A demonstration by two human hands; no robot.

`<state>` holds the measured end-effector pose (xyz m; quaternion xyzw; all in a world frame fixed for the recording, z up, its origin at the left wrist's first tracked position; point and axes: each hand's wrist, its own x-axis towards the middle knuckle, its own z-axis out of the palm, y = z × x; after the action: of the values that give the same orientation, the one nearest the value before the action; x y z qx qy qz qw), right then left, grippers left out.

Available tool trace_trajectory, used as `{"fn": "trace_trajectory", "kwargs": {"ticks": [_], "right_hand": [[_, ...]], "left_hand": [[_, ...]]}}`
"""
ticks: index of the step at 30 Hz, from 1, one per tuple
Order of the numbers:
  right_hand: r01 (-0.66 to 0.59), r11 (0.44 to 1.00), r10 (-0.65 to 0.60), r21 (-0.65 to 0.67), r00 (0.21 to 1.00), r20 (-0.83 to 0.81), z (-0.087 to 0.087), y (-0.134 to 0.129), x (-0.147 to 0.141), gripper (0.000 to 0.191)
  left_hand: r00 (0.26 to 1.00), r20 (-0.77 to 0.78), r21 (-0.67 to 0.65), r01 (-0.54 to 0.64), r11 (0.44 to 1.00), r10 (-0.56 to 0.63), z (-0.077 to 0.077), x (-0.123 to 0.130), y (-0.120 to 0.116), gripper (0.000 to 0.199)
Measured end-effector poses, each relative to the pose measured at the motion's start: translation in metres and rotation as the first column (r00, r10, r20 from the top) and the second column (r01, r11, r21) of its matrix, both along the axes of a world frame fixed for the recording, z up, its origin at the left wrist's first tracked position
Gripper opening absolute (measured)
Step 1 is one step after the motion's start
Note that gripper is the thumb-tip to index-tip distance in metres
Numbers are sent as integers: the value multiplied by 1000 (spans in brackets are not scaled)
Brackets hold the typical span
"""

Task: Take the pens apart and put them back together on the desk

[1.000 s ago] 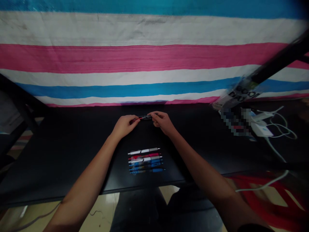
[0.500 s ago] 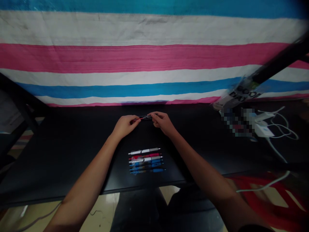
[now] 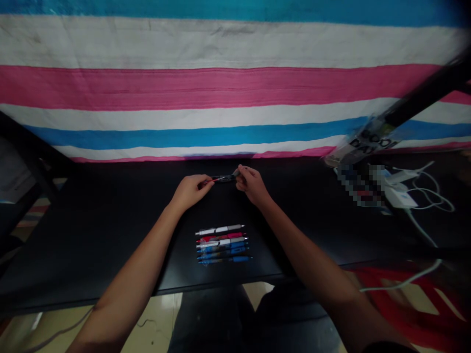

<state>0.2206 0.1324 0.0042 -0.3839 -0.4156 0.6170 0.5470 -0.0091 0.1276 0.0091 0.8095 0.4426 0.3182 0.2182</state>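
1. Support the slim red-tipped stick (image 3: 215,181) gently; your left grip (image 3: 207,182) pinches it.
2. Steady the small grey piece (image 3: 236,173) pinched in your right grip (image 3: 241,176).
3. Mind the white, red and blue plastic pens (image 3: 224,242), nearer you than both grips.

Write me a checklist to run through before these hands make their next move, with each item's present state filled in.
1. Left hand grips the red slim piece: ok.
2. Right hand holds the grey slim piece: ok.
3. Pieces between the hands joined: cannot tell, too small and dark.
4. Row of pens lies apart from both hands: ok.
5. Pens evenly spaced: not ok, the farthest white pen sits off from the bunched others.
6. White cables away from both hands: ok.
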Motion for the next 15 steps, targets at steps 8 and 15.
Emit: {"fn": "trace_trajectory", "kwargs": {"ticks": [8,15], "right_hand": [[2,999,-3,-53,1000,-2,-4,2,1,31],[-104,992,101,-67,994,-42,-5,3,0,24]], "left_hand": [[1000,10,38,12,999,-13,-2,-1,1,19],[1000,8,45,17,999,-17,-1,0,1,19]]}}
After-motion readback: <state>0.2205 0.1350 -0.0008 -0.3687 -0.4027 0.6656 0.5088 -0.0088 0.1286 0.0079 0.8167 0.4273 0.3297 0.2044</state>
